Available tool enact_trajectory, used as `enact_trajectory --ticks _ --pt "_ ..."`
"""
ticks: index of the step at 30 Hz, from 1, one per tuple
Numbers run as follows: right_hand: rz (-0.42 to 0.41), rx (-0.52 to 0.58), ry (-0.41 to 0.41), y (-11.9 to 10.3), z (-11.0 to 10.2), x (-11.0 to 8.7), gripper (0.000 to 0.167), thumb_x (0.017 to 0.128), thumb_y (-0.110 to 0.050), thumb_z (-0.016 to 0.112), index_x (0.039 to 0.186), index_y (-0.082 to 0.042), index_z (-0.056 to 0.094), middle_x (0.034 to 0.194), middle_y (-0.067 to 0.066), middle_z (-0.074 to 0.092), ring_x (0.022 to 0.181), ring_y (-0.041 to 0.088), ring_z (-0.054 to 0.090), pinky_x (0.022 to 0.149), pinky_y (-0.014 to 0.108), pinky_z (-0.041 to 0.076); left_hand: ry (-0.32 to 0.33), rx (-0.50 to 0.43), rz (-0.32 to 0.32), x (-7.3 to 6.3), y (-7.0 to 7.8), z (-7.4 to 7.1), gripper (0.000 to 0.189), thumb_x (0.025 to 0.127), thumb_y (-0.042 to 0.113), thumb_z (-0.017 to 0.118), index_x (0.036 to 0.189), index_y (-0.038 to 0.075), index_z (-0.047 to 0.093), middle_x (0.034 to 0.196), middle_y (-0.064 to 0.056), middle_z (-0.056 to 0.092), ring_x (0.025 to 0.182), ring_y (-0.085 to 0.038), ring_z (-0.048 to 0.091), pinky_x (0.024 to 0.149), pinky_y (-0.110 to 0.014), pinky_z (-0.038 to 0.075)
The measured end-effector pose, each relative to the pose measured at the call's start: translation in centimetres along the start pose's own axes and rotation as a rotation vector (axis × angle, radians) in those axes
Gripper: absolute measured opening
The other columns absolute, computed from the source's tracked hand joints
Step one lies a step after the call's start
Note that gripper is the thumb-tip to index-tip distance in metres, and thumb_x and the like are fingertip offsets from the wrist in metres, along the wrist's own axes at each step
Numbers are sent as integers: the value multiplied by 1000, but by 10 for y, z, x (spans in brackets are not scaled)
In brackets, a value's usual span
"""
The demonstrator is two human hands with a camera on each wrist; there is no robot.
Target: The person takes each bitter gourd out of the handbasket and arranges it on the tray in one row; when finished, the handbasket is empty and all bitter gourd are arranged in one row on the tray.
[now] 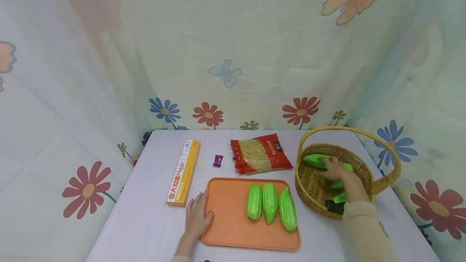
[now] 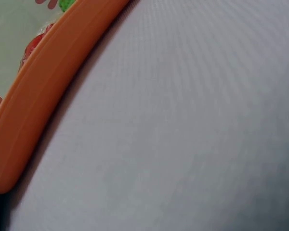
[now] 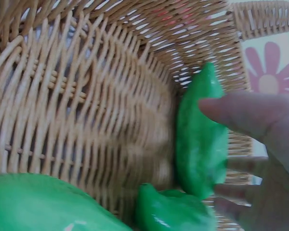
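Inside the wicker basket (image 1: 306, 191), my right hand (image 1: 333, 169) grips a glossy green gourd (image 3: 197, 139) with a tapered tip. In the right wrist view the thumb lies over its side and the other fingers meet its edge, partly hidden. Two more green gourds (image 3: 173, 211) show below it there. My left hand (image 1: 198, 217) rests at the left rim of the orange tray (image 1: 229, 213), fingers fairly straight, thumb over the rim. Three green gourds (image 1: 270, 203) lie side by side on the tray's right half. The left wrist view mostly shows the tray's outer wall (image 2: 43, 96).
A yellow and white pasta box (image 1: 183, 173) lies left of the tray. Behind the tray are a small purple packet (image 1: 217, 161) and a red bag of pasta (image 1: 255, 155). The basket's tall handle (image 1: 346, 128) arches over it. A patterned curtain (image 1: 233, 43) surrounds the table.
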State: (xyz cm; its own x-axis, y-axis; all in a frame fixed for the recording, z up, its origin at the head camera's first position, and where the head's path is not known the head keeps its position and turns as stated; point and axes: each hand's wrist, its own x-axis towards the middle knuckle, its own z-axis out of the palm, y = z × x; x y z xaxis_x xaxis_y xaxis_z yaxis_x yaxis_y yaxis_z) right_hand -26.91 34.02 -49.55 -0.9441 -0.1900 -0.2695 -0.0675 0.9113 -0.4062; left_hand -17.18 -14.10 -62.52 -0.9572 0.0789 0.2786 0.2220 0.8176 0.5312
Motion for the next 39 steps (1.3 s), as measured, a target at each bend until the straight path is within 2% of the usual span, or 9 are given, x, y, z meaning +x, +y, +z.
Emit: enact_trajectory --ticks 7,12,21,24,31,39 --pt "-93 -96 -2 -16 -3 -8 63 85 -24 59 132 10 35 125 47 24 111 69 21 83 74 26 -5 5 0 0 -1 0 66 78 19 60 138 5 39 136 -10 45 128 -28 35 105 -48 14" --pt "-139 -168 52 -24 -10 -8 62 84 -22 60 131 10 37 126 44 30 114 64 24 88 72 24 -4 6 3 1 -1 -1 66 78 20 59 138 4 38 137 -11 45 128 -28 35 105 -49 14" --pt "-102 -155 100 -25 -16 -4 62 84 -20 61 133 9 35 128 42 27 114 65 20 85 73 25 46 -1 38 1 -4 2 66 74 17 61 135 3 41 134 -11 48 125 -29 38 103 -50 16" --pt "-88 -163 104 -20 -13 1 63 84 -20 62 133 9 35 128 41 28 114 65 21 85 73 25 31 0 34 1 -5 3 67 74 18 60 136 4 40 135 -10 46 126 -28 38 104 -50 16" --pt "-60 -149 51 -13 -8 10 63 84 -19 60 133 11 33 127 44 25 114 65 19 88 72 22 3 -5 2 0 -3 3 67 76 19 59 138 6 39 137 -8 45 128 -27 35 105 -48 14" --pt "-47 -145 74 -2 -4 19 60 84 -17 60 131 11 35 128 43 27 115 63 21 89 70 24 -26 -20 -25 0 0 0 67 77 20 59 139 7 37 139 -8 43 129 -26 33 106 -48 11"
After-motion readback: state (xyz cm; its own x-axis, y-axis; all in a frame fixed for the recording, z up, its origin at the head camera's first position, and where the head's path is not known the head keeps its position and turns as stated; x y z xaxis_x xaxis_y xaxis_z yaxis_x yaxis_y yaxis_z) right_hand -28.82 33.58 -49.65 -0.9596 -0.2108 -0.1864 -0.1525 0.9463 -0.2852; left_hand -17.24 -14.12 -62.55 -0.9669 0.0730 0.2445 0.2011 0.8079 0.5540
